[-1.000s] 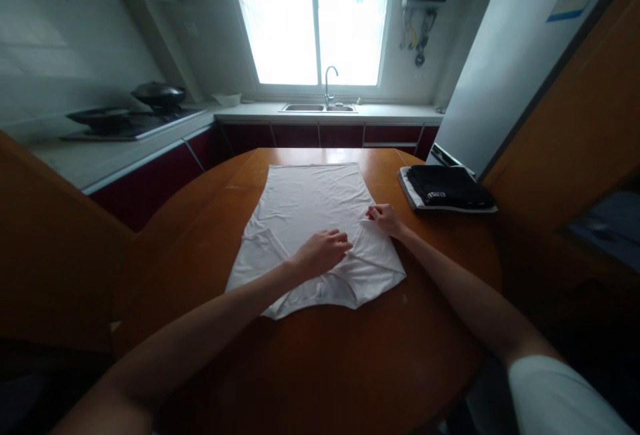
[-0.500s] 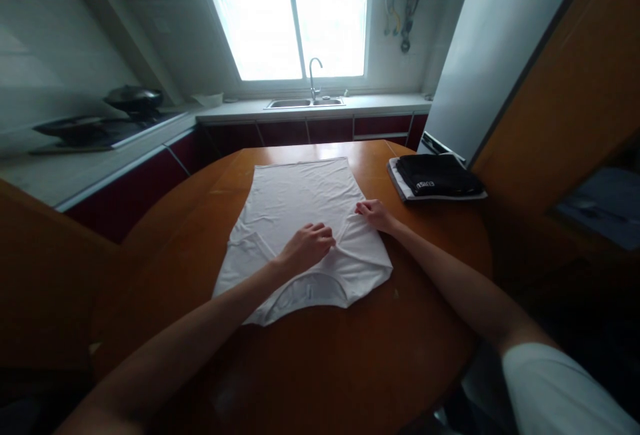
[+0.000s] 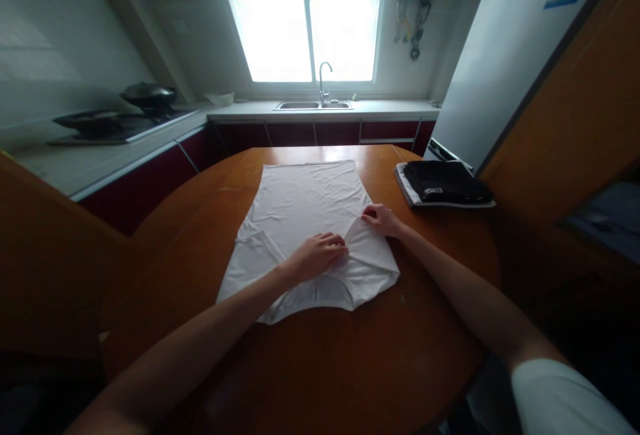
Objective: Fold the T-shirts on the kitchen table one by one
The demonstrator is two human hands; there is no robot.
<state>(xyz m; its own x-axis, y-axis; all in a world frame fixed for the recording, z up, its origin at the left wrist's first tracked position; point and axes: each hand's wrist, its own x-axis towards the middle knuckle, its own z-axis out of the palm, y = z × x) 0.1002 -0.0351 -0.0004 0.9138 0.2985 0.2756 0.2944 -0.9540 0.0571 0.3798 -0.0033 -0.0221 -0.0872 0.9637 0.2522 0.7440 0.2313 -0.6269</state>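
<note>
A white T-shirt (image 3: 300, 212) lies spread flat on a round wooden table (image 3: 350, 362). My left hand (image 3: 316, 255) rests on the shirt's near middle, fingers curled down onto the cloth beside a fold. My right hand (image 3: 383, 219) pinches the folded right sleeve edge of the shirt and holds it slightly raised. The two hands are close together, about a hand's width apart.
A stack of folded dark and white clothes (image 3: 445, 184) lies at the table's far right. A white fridge (image 3: 500, 62) stands behind it. A counter with a sink and tap (image 3: 320, 98) runs under the window; a stove with a pan (image 3: 147, 96) is at the left.
The hands stay almost in place on the shirt. The cloth under my right hand has lifted a little into a raised fold. The view has shifted slightly.
</note>
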